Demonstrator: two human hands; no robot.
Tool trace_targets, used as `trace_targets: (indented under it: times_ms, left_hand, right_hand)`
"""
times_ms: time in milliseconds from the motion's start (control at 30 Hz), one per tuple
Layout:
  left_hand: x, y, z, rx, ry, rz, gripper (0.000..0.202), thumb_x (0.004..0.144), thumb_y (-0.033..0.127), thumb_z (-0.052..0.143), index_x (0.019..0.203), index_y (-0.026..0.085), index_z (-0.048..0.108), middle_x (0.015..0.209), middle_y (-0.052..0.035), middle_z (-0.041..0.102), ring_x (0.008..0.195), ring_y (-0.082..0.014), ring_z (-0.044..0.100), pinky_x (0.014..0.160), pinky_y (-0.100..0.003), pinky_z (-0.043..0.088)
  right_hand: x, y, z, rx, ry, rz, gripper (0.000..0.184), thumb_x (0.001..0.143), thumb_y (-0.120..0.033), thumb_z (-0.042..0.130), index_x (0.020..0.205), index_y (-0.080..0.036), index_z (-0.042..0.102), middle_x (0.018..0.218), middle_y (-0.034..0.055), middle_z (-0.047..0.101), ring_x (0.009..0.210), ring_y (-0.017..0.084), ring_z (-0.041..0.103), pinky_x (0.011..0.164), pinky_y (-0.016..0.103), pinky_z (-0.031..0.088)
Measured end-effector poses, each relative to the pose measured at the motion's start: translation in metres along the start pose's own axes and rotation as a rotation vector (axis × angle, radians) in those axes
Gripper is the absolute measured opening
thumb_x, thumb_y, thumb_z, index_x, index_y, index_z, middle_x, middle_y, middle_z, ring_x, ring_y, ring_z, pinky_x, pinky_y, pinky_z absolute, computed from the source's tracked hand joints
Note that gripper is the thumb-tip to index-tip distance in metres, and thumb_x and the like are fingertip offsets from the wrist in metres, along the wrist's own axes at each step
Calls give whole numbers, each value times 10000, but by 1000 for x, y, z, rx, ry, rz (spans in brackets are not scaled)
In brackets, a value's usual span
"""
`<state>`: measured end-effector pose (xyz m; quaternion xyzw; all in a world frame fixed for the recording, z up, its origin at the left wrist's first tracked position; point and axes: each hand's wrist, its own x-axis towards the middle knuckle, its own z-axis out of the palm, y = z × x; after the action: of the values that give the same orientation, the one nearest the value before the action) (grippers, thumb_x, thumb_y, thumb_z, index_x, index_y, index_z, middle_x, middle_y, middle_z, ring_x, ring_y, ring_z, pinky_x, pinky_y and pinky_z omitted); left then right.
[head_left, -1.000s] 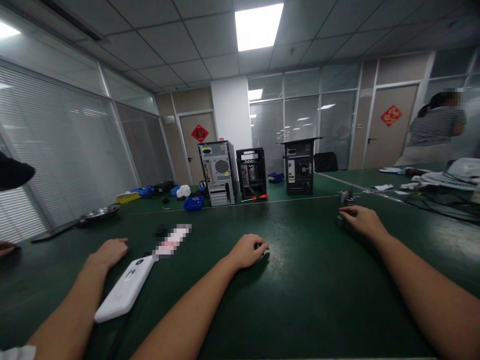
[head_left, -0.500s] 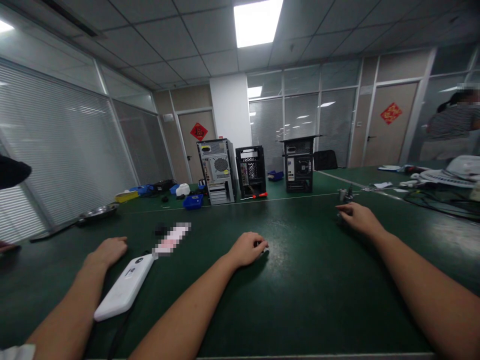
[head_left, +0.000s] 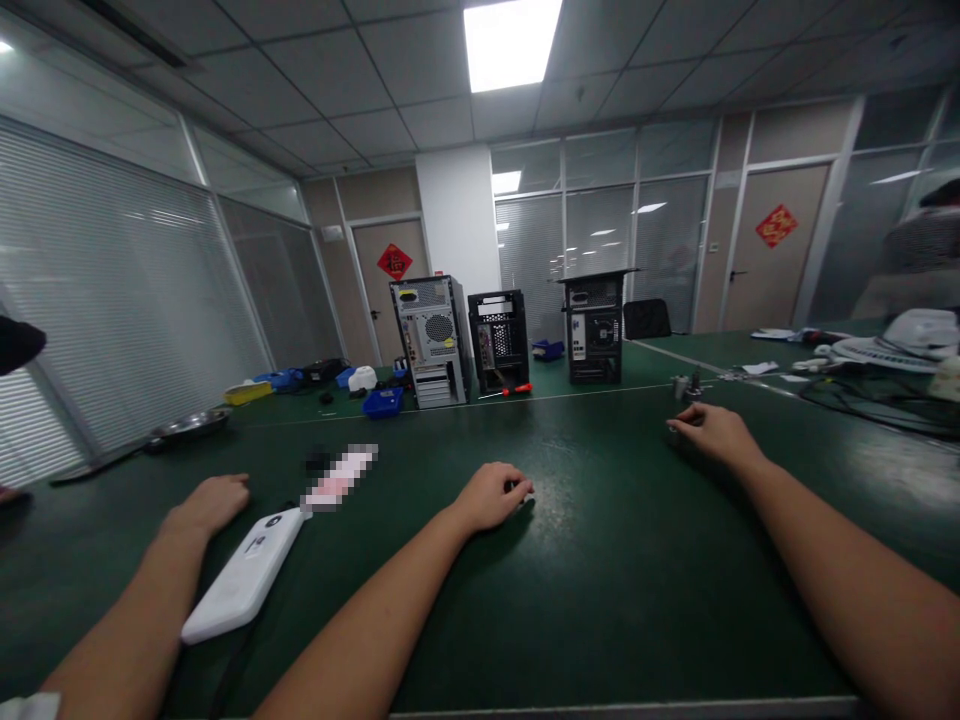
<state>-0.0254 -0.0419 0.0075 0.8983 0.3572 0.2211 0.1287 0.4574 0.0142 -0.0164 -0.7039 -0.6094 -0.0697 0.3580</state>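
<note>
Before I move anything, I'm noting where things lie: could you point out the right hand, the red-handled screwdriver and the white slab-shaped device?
Right hand (head_left: 712, 435): head view, on the back of the hand.
Red-handled screwdriver (head_left: 523, 388): head view, on the handle.
White slab-shaped device (head_left: 241, 583): head view, on the upper face.

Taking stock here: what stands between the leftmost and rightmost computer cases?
In the head view, a black case, a red-handled screwdriver by its foot, and a blue bin farther right.
</note>
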Motion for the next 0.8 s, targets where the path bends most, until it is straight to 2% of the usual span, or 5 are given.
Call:
trace_targets:
  times_ms: [233,467,633,800]
  left_hand:
    - [0,2,-1,15,-2,-5,354,982,375,490,922,169,772,894,-53,729,827,-171,621,746,-249,427]
    - [1,3,-2,13,-9,-5,357,985,371,485,931,169,774,912,-53,731,834,-170,620,737,-244,425]
    - [1,2,-1,12,-1,-3,349,982,370,492,922,172,773,905,-54,729,832,-172,622,737,-245,428]
    - [1,1,0,-1,0,-2,346,981,365,496,927,170,776,922,-54,738,846,-174,629,761,-248,433]
  right_hand:
    - [-4,-8,-2,-17,-93,-55,381,862,-410,550,1127,-230,758,1036,78,763,920,278,695,844,397,515]
    - [-4,-7,-3,-61,-66,7,410,887,-417,536,1176,-217,748,1017,100,763,913,288,693,806,382,514]
    - [-6,-8,-4,-69,-68,25,399,908,-410,501,1155,-210,743,1052,105,754,932,292,683,793,373,496]
    - [-5,-11,-2,-60,-104,54,424,873,-525,542,1044,-189,735,987,113,746,876,280,672,740,358,478]
